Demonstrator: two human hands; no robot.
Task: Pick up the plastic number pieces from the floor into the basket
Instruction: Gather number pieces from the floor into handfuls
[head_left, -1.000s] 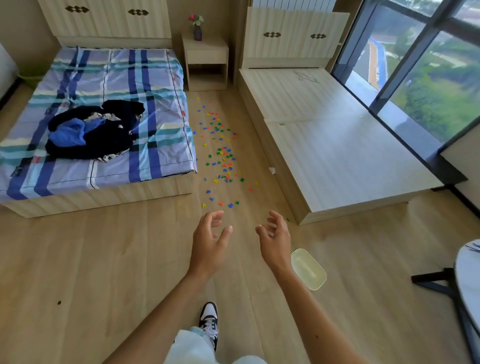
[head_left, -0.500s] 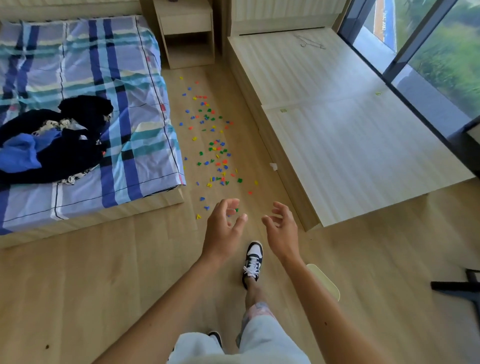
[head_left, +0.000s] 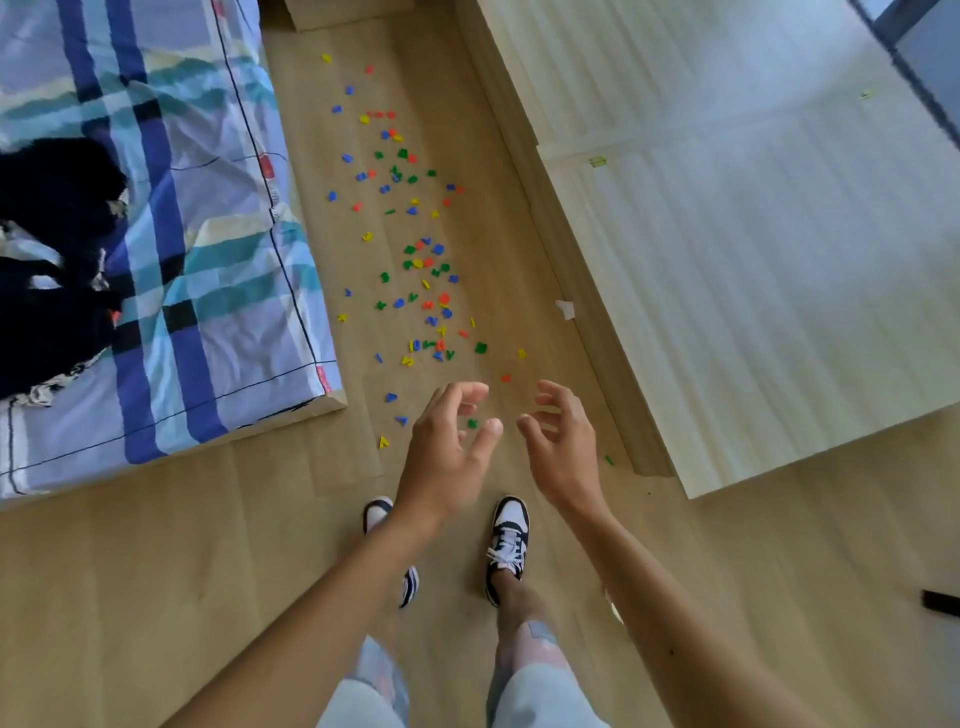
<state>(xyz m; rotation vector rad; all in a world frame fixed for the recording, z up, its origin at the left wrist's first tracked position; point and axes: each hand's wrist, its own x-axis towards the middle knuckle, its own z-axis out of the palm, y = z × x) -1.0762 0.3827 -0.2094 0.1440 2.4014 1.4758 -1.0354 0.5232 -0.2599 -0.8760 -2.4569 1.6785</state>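
The plastic number pieces (head_left: 443, 298) lie on the floor (head_left: 156, 571) in a long strip running straight away from the person, between the bed (head_left: 208, 260) and the wooden platform (head_left: 753, 260). Left hand (head_left: 447, 457) and right hand (head_left: 563, 452) hang empty, fingers loosely curled, over the strip's near end. The closest pieces sit by the left hand, so it seems the nearer one

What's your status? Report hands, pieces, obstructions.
Left hand open, empty; right hand open, empty. Number pieces scattered on floor, none picked up. Bed and wooden platform flank them.
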